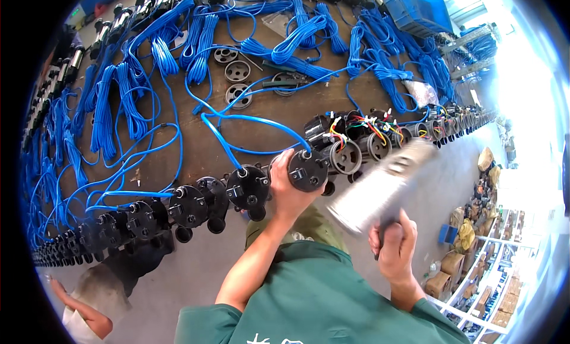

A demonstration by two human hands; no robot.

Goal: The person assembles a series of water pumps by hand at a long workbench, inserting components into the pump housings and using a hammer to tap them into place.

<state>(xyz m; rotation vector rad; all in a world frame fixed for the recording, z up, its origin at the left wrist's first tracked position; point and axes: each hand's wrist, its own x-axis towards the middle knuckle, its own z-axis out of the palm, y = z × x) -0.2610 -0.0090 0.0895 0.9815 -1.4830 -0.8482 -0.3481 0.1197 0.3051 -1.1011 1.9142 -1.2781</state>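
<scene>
My left hand [288, 186] grips the round black end cap [309, 172] of a motor unit at the table's near edge. A blue cable [264, 122] runs into this cap and loops back over the table. In my right hand [396, 244] is a pistol-shaped power tool [380, 189], its silver-grey body smeared by motion and its dark handle within my closed fingers. The tool is held beside the row, apart from the gripped cap. Just right of my left hand stand open motor housings [345, 157] with coloured wires sticking out. Another black cap [248, 188] with a blue cable adjoins it on the left.
Bundled blue cables [132, 100] cover much of the brown table [196, 145]. Metal pulley wheels [237, 72] lie near its middle. A blue crate [418, 11] stands at the far right. Another person [89, 296] is at the lower left. White racks [481, 278] stand at the right.
</scene>
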